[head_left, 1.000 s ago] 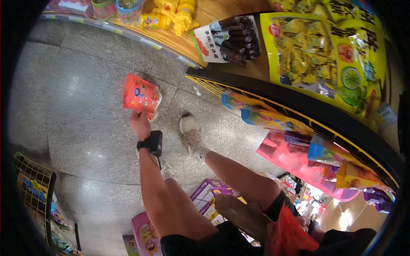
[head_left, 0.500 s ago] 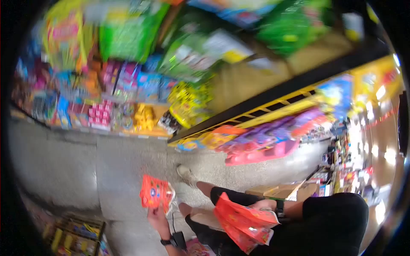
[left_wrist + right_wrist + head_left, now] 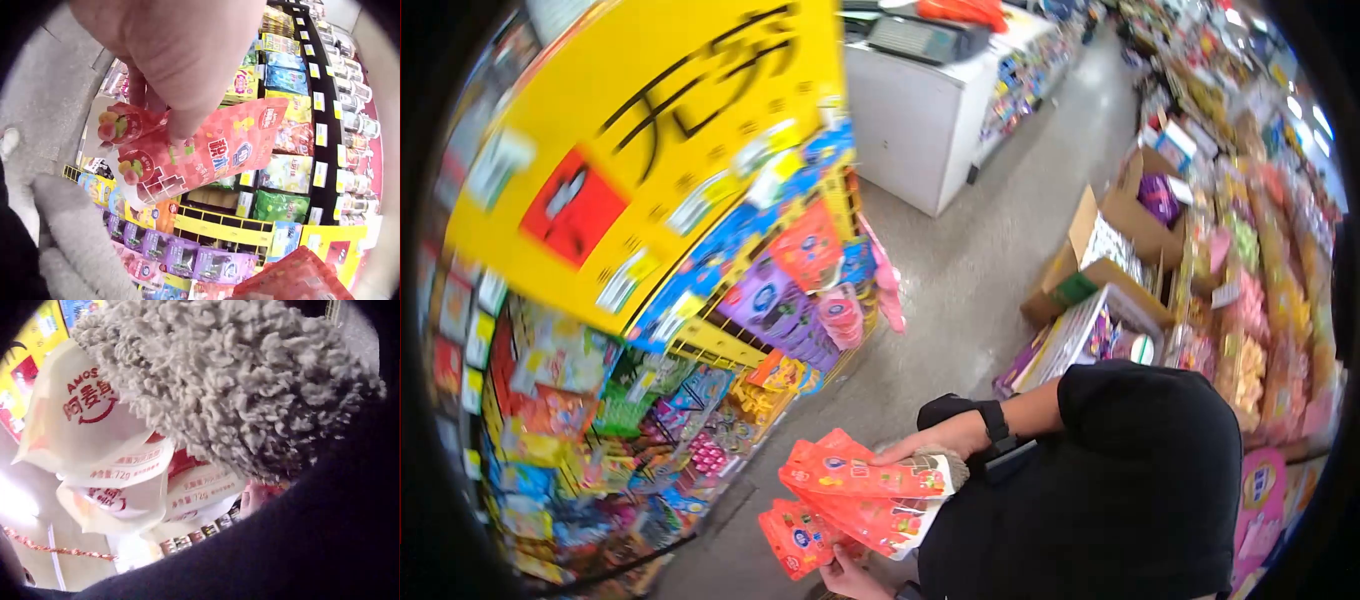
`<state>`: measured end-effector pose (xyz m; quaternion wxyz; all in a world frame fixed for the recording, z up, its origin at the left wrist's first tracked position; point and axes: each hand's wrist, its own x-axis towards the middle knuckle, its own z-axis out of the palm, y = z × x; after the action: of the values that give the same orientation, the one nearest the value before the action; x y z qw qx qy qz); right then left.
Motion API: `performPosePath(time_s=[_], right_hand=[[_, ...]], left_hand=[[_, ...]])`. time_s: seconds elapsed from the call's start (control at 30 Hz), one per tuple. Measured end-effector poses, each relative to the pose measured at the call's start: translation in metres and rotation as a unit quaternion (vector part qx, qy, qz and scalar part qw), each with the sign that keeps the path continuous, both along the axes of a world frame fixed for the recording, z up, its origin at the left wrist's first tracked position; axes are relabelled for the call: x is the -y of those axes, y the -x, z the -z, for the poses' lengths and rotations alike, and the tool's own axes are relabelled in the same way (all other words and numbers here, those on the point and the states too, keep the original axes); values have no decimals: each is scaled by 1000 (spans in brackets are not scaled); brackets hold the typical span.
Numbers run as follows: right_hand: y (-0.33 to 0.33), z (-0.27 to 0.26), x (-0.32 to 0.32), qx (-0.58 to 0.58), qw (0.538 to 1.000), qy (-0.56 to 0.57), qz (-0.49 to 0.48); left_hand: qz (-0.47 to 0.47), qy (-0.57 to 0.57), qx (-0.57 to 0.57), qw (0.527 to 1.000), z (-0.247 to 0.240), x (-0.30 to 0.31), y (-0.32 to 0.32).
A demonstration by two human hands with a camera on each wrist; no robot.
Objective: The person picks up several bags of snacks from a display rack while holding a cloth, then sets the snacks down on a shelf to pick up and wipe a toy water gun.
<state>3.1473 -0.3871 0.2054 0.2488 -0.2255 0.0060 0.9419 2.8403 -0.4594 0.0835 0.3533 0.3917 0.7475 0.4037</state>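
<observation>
My left hand (image 3: 847,575) pinches a red candy pouch (image 3: 793,541) by its edge. In the left wrist view the thumb presses on a red pouch (image 3: 219,153) with fruit pictures on it. My right hand (image 3: 925,440) holds several red candy pouches (image 3: 860,485), fanned out just above the left hand's pouch. Their white backs (image 3: 87,415) face the right wrist camera. A grey-brown fluffy item (image 3: 250,375) lies close by the right hand and covers much of that view.
A yellow shelf sign (image 3: 660,130) rises at the left, over a rack of hanging purple packets (image 3: 770,310) and bags of sweets. A white counter (image 3: 920,120) stands at the top. Open cardboard boxes (image 3: 1090,250) sit on the aisle floor (image 3: 960,310) to the right.
The head view has swung from the floor up to the rack sign and aisle. My left hand has brought its pouch from low over the floor to beside the right hand's pouches.
</observation>
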Motion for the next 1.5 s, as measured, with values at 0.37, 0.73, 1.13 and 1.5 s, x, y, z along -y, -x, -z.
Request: performPosePath(time_s=[0.37,0.73,1.13,1.5], right_hand=[[-97,47,103,-17,978,29,207],[-126,52,127,-5,991,-5,131],[-121,41,127,-10,995,0,103],[-122,40,124,-1,998,-18,66]], left_hand=[[112,-30,302,946,-74,53,-53],[49,-35,304,951,-83,96,-51],[53,12,392,918,-90,89,-134],[180,17,444,878,-81,98,-140]])
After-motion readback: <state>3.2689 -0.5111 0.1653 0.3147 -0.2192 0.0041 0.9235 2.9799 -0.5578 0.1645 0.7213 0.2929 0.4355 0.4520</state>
